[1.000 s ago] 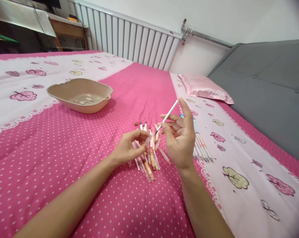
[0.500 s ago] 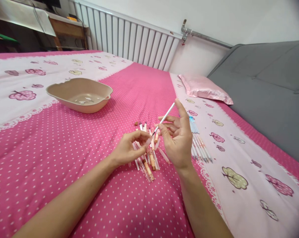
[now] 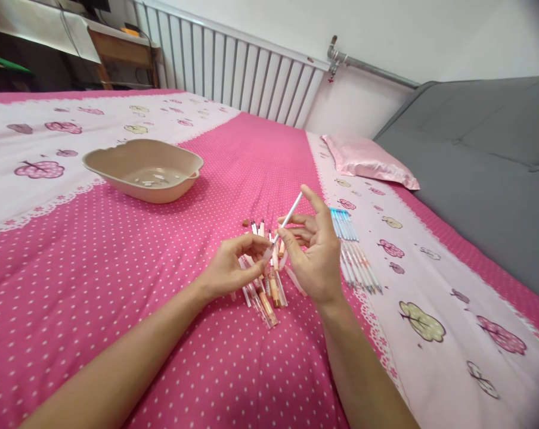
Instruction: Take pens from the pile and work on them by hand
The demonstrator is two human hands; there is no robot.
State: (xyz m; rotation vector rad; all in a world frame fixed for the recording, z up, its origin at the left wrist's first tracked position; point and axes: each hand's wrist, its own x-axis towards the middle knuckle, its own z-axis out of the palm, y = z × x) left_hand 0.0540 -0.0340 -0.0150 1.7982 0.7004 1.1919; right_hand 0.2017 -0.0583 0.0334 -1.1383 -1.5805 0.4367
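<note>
Pink dotted bedsheet point(image 3: 162, 286) fills your head view, with a beige basin point(image 3: 139, 179) far left and a pillow point(image 3: 368, 161) beyond. Any print on the pens is too small to read. Your right hand point(image 3: 316, 262) pinches a white pen point(image 3: 291, 213) between thumb and fingers, its tip slanting down toward your left hand point(image 3: 231, 268). That hand is curled narrow, nipping a small pale piece point(image 3: 266, 252) just at the tip. A pile of pens point(image 3: 269, 292) lies under both hands, and a row of pens point(image 3: 354, 256) lies just right.
</note>
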